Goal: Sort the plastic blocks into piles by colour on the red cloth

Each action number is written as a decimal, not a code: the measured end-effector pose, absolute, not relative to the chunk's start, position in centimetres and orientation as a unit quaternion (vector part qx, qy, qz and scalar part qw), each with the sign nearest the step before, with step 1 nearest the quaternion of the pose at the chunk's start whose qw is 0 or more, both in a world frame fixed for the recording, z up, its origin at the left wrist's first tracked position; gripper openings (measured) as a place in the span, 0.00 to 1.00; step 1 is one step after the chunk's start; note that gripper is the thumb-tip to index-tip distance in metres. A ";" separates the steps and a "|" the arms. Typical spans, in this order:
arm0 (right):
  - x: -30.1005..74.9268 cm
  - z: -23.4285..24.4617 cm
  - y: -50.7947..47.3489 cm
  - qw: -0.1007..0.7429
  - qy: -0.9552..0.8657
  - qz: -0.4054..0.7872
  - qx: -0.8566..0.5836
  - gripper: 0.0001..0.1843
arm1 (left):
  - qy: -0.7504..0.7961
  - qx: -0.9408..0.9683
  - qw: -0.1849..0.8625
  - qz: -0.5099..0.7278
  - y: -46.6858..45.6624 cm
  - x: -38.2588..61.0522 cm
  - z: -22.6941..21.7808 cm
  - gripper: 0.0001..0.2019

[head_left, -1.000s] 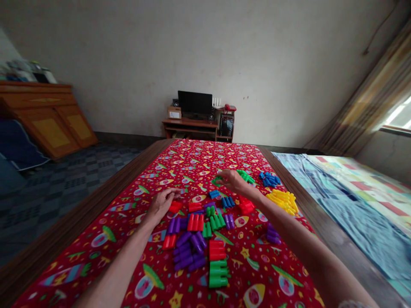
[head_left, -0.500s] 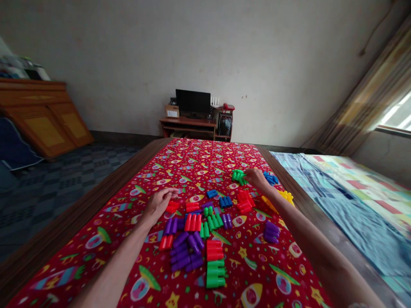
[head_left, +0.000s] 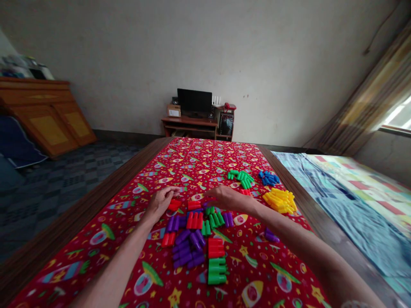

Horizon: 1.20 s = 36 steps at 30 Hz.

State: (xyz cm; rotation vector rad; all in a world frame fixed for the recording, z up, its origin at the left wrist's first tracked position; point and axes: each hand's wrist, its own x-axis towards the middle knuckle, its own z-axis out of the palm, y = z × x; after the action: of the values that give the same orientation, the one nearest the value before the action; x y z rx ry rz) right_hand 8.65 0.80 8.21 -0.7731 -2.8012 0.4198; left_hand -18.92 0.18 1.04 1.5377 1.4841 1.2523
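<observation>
I can't see under my right hand (head_left: pixel 228 197), fingers together; my left hand (head_left: pixel 159 203) curls beside a red block (head_left: pixel 175 205).

Red plastic block (head_left: pixel 175 204) just beside left hand (head_left: pixel 159 202); green plastic blocks (head_left: pixel 215 220) lying flat near right hand (head_left: pixel 229 197); yellow plastic blocks (head_left: pixel 279 201) heaped to its right.

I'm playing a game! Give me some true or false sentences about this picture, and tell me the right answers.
The yellow blocks lie in a pile on the red cloth. True.
The left hand is holding a green block. False: no green block is in it, and a red block lies beside it.
The black monitor stands on a wooden desk. True.
The blue blocks are on the bed. False: the blue blocks are on the red cloth.
</observation>
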 end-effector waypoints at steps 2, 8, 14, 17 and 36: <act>7.6 7.7 0.7 0.072 -0.959 0.133 -0.238 0.09 | 0.567 0.585 0.327 0.479 0.1 -18.8 1.2 0.23; 8.2 8.8 0.0 0.107 -0.953 0.130 -0.253 0.10 | 0.569 0.585 0.320 0.481 0.0 -18.7 1.4 0.20; 8.6 7.3 -2.6 0.026 -0.973 0.076 -0.218 0.12 | 0.572 0.578 0.323 0.484 0.3 -18.8 1.1 0.20; 8.9 6.9 -2.4 0.048 -0.964 0.067 -0.251 0.09 | 0.570 0.578 0.322 0.487 0.3 -18.8 1.0 0.20; 19.9 8.4 7.5 0.163 -0.759 0.002 -0.630 0.16 | 0.568 0.581 0.324 0.485 0.3 -18.9 1.0 0.19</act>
State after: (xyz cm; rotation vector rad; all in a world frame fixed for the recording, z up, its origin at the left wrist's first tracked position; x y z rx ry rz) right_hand 19.92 7.49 8.40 -1.7976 -2.1647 0.0043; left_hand -18.93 0.27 1.04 1.5245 1.4890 1.2718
